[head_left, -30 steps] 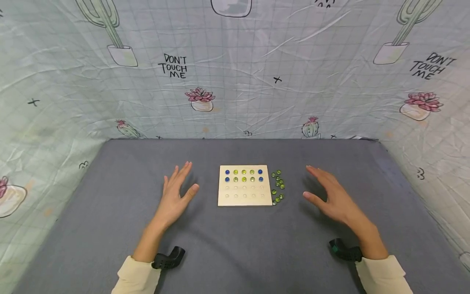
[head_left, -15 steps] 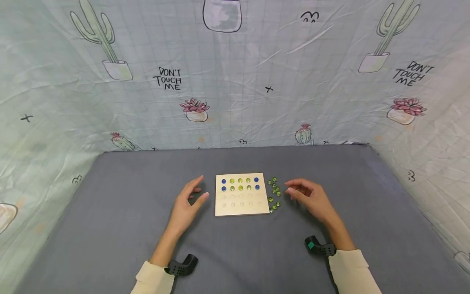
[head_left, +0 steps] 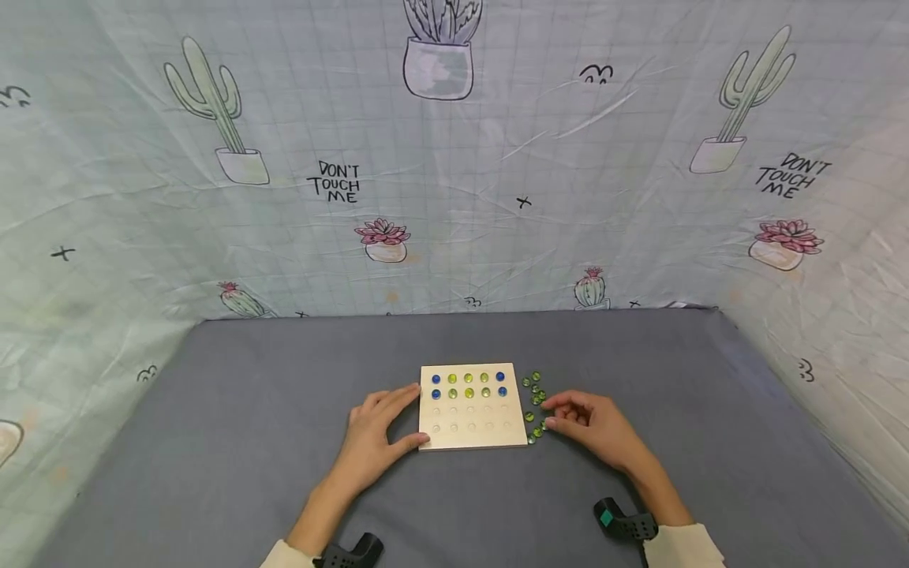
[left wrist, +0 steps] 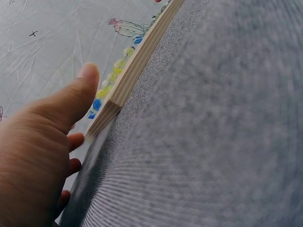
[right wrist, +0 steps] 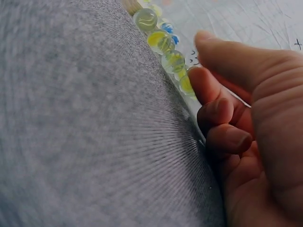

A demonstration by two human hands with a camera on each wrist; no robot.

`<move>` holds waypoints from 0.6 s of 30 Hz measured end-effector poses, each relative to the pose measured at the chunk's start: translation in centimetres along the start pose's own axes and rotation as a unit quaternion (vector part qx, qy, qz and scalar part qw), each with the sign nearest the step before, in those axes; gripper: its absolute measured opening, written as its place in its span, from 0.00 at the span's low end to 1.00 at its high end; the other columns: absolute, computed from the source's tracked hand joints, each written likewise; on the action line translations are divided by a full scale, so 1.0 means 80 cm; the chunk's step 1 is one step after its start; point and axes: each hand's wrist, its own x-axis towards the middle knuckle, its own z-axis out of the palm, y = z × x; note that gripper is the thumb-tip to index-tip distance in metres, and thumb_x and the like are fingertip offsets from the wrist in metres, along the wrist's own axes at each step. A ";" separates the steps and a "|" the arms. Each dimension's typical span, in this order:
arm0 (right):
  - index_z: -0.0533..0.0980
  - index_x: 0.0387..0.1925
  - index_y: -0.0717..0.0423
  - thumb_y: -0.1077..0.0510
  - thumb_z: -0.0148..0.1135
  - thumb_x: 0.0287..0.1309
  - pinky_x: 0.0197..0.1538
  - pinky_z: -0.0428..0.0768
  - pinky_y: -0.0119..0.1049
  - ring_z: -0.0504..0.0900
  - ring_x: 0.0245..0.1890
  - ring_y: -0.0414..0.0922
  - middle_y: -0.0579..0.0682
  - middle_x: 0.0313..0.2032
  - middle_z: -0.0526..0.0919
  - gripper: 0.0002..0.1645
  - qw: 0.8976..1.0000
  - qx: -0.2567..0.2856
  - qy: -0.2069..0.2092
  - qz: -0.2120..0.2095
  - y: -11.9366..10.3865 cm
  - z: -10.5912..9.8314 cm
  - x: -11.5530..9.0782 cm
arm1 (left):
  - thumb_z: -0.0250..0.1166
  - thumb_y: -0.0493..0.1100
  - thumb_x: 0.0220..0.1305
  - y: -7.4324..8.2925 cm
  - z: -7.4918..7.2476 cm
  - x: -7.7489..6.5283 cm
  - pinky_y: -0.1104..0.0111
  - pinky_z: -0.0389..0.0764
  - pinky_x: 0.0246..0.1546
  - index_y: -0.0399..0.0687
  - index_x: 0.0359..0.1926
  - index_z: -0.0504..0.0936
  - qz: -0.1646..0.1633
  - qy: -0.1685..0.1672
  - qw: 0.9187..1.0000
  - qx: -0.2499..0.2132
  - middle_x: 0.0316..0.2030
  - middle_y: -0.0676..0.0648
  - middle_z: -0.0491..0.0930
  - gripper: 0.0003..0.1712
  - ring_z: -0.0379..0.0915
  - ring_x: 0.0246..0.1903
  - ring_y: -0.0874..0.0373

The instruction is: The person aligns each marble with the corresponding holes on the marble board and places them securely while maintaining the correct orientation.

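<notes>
Green marbles (head_left: 529, 416) at three o'clock of board (head_left: 461, 419) look slippery, best side-pinched; right hand (head_left: 604, 430) half-curled, seemingly empty; left hand (head_left: 368, 446) spread, touching board.

Wall cloth (head_left: 440, 173): "DON'T TOUCH ME" (head_left: 338, 182) twice, L & R, + x marks (head_left: 524, 203).

Even, muted daylight-like light covers the head view, the printed backdrop (head_left: 454, 177) tinted greenish at left and warmer at right, with pale glare along its creases. Shadows near the left hand (head_left: 372, 442) and right hand (head_left: 600, 430) are soft. Wide-angle stretch pulls at the edges. Both wrist views are dimmer — the grey tablecloth (left wrist: 222, 123) blurs up close, with fine ribbed patterning — while the glass marbles (right wrist: 173, 61) catch light and the right hand's curled fingers (right wrist: 227, 137) darken.
</notes>
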 end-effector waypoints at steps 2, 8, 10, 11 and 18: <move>0.82 0.42 0.50 0.50 0.69 0.56 0.25 0.72 0.32 0.73 0.21 0.42 0.47 0.27 0.79 0.14 1.000 -0.014 -0.002 0.004 0.000 0.000 -0.003 | 0.74 0.57 0.48 0.001 0.003 -0.001 0.52 0.58 0.46 0.52 0.64 0.74 0.000 -0.003 1.000 0.002 0.59 0.51 0.74 0.42 0.65 0.55 0.52; 0.82 0.44 0.53 0.56 0.69 0.56 0.24 0.70 0.32 0.70 0.19 0.40 0.47 0.27 0.78 0.13 1.000 -0.014 -0.015 0.008 0.002 0.000 -0.003 | 0.73 0.58 0.48 0.003 0.002 0.000 0.51 0.58 0.46 0.52 0.63 0.75 0.017 -0.003 1.000 0.012 0.61 0.51 0.73 0.41 0.65 0.56 0.51; 0.81 0.45 0.55 0.58 0.69 0.56 0.23 0.70 0.32 0.70 0.19 0.39 0.48 0.27 0.78 0.14 1.000 -0.012 -0.019 0.011 0.003 0.000 -0.004 | 0.72 0.58 0.49 0.003 0.002 0.000 0.51 0.58 0.46 0.52 0.62 0.76 0.021 -0.008 1.000 0.017 0.61 0.51 0.73 0.39 0.65 0.56 0.51; 0.81 0.45 0.55 0.58 0.69 0.56 0.23 0.70 0.32 0.70 0.19 0.39 0.48 0.27 0.79 0.14 1.000 -0.013 -0.022 0.013 0.003 0.000 -0.005 | 0.72 0.58 0.50 0.003 0.002 -0.001 0.51 0.58 0.45 0.52 0.62 0.77 0.022 -0.010 1.000 0.018 0.61 0.50 0.73 0.38 0.65 0.57 0.51; 0.82 0.43 0.49 0.52 0.69 0.55 0.25 0.72 0.32 0.72 0.20 0.40 0.45 0.28 0.80 0.14 0.999 -0.019 -0.023 0.013 0.001 0.001 -0.004 | 0.72 0.57 0.50 0.002 0.000 -0.002 0.51 0.59 0.45 0.53 0.59 0.79 0.022 -0.016 0.999 0.024 0.61 0.49 0.73 0.34 0.64 0.57 0.51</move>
